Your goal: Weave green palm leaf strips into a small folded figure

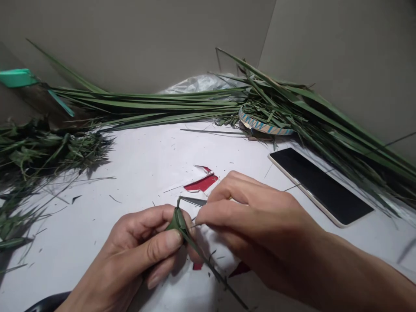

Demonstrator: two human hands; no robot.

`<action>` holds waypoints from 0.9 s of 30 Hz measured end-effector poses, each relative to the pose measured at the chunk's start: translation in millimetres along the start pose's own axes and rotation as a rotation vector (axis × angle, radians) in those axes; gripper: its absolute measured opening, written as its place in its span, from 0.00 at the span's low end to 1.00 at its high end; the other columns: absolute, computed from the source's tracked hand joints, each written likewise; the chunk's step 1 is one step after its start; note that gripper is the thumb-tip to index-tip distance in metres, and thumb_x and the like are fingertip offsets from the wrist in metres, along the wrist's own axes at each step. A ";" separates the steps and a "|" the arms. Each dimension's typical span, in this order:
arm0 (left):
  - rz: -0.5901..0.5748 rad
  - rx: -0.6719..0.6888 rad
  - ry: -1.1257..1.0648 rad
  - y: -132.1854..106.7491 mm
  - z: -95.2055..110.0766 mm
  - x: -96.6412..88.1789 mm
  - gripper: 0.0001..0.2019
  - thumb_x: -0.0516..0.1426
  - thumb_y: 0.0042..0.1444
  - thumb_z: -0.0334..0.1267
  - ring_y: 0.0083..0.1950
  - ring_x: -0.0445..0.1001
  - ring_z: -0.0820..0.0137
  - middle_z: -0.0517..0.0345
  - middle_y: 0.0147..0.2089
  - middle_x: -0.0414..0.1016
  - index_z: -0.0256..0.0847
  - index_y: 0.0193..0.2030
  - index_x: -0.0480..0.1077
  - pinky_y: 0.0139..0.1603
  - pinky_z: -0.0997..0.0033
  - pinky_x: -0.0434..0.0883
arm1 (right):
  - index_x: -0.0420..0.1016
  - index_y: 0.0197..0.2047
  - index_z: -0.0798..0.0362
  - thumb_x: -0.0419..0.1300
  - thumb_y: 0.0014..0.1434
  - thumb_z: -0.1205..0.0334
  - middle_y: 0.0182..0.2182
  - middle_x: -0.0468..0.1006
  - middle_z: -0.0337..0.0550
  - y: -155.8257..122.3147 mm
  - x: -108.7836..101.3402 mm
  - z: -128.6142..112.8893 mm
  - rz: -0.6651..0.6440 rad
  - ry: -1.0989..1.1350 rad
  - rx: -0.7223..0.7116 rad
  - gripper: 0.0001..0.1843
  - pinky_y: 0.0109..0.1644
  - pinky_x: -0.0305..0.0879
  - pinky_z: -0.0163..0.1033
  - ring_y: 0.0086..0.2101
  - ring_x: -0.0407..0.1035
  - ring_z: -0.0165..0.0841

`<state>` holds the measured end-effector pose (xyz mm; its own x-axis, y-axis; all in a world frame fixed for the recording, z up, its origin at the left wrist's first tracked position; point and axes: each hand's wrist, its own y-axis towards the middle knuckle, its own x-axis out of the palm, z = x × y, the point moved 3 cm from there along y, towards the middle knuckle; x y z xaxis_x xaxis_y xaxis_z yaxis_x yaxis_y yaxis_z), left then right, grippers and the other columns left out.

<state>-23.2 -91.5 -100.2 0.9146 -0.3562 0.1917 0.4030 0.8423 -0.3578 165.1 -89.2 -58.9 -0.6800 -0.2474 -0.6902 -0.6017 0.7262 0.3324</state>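
Between its thumb and fingers, my left hand (143, 242) pinches a small folded green leaf piece (177, 220). A long narrow strip (211, 268) trails from this piece down to the right. My right hand (247, 212) grips a slim pointed metal tool (195, 201), most of which the fingers hide. The tool's tip meets the thin upright end of the leaf piece. Both hands are close together above the white table covering (146, 164).
Long green leaves (156, 104) lie along the back. A patterned round band (264, 126) rests near them. A phone (318, 184) lies at right. Woven leaf pieces (48, 147) are heaped at left. Torn covering shows red (201, 183). A black curved object (48, 302) sits bottom left.
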 end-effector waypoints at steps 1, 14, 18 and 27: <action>-0.013 -0.006 0.037 -0.5 0.0 0.2 0.09 0.62 0.56 0.45 0.22 0.52 0.77 0.63 0.22 0.66 0.42 0.33 0.79 0.24 0.76 0.55 | 0.76 0.35 0.51 0.55 0.54 0.79 0.31 0.69 0.37 -0.3 0.8 -1.3 -0.004 -0.004 0.020 0.14 0.38 0.59 0.33 0.33 0.62 0.29; -0.073 -0.035 -0.032 -1.3 0.2 1.8 0.11 0.63 0.55 0.47 0.21 0.49 0.77 0.67 0.18 0.59 0.43 0.28 0.77 0.22 0.73 0.48 | 0.75 0.42 0.34 0.60 0.56 0.68 0.29 0.69 0.35 -3.0 -5.0 -11.0 -0.001 -0.076 0.164 0.16 0.24 0.52 0.34 0.28 0.62 0.32; -0.076 -0.052 -0.042 -1.2 -0.9 0.9 0.11 0.63 0.54 0.47 0.20 0.49 0.76 0.67 0.16 0.58 0.43 0.27 0.76 0.22 0.73 0.47 | 0.75 0.41 0.34 0.59 0.58 0.65 0.28 0.69 0.36 -6.0 7.0 -0.3 0.041 -0.099 0.158 0.13 0.24 0.51 0.35 0.27 0.61 0.32; -0.069 -0.050 -0.022 0.3 2.1 3.7 0.12 0.63 0.54 0.47 0.20 0.49 0.76 0.67 0.16 0.59 0.42 0.27 0.76 0.23 0.73 0.49 | 0.75 0.41 0.36 0.58 0.60 0.63 0.29 0.70 0.35 -5.9 -1.6 -9.7 0.012 -0.055 0.158 0.10 0.26 0.53 0.34 0.28 0.62 0.31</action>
<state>-19.7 -91.7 -97.6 0.8840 -0.4030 0.2371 0.4665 0.7946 -0.3886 165.6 -99.3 -53.5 -0.6600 -0.2057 -0.7225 -0.5173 0.8219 0.2385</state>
